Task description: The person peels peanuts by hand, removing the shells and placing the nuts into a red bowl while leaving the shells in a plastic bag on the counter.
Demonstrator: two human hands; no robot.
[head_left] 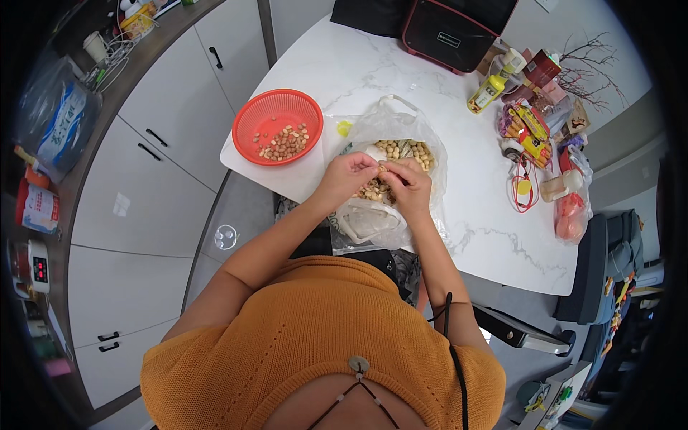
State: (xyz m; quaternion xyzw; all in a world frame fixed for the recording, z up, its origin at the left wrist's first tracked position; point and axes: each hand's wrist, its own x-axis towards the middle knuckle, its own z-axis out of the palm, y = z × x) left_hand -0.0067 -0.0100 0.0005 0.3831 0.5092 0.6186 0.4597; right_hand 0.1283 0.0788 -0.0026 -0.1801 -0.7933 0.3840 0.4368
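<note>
My left hand (347, 178) and my right hand (410, 186) meet fingertip to fingertip over an opened plastic bag (434, 136). Both are closed in a pinch around a small peanut (382, 168), mostly covered by the fingers. Unshelled peanuts (416, 152) fill the far part of the bag. Broken peanut shells (371, 192) lie in its nearer part, beneath my hands. To the left, a red plastic colander (247, 118) holds a scatter of shelled peanut kernels (287, 143).
The white marble-patterned table (494, 215) carries a black and red appliance (451, 36) at the back. Along its right side stand a yellow bottle (489, 93), snack packs (529, 132), a red cable (527, 204) and a bag of fruit (571, 215). White cabinets (143, 186) are on the left.
</note>
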